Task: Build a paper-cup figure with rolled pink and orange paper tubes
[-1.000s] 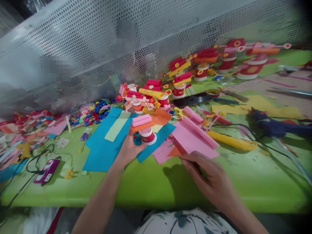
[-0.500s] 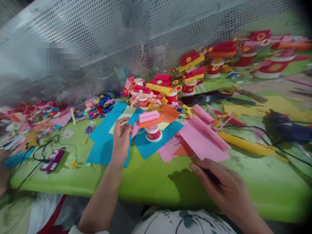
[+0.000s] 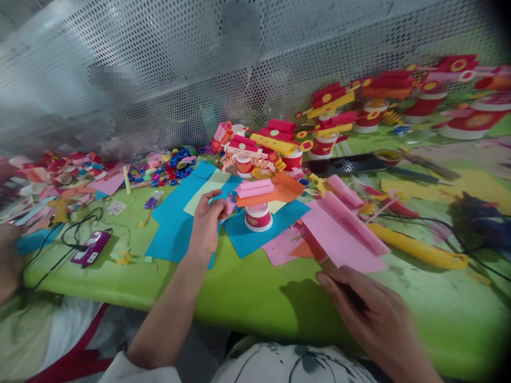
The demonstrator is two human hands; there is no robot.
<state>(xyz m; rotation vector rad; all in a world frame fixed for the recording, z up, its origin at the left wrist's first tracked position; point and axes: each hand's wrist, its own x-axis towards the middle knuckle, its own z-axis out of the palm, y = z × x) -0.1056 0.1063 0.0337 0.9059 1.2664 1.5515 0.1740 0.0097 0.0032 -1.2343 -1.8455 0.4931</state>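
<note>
A small paper-cup model (image 3: 258, 219) stands upright before me on blue paper, its red-and-white cup topped by an orange roll and a pink roll (image 3: 255, 188). Just left of it is my left hand (image 3: 206, 226), fingers curled and thumb against them. A bit of pink paper shows by those fingertips; I cannot tell whether they grip it. My right hand (image 3: 365, 308) hovers over the near side of the green table (image 3: 255, 287), thumb and forefinger pinched together. Whatever lies between them, if anything, is hidden. Pink sheets (image 3: 339, 234) lie beyond it.
Finished-looking cup models (image 3: 325, 143) line the back beside a perforated metal panel (image 3: 167, 96). A yellow-handled cutter (image 3: 419, 247), a purple power socket (image 3: 91, 249) with cables and paper scraps (image 3: 59, 197) lie around. Another person's arm (image 3: 8, 260) is at the left edge.
The whole view has shifted slightly, so most things appear further right. Both hands keep about the same pose and place beside the model and pink sheets.
</note>
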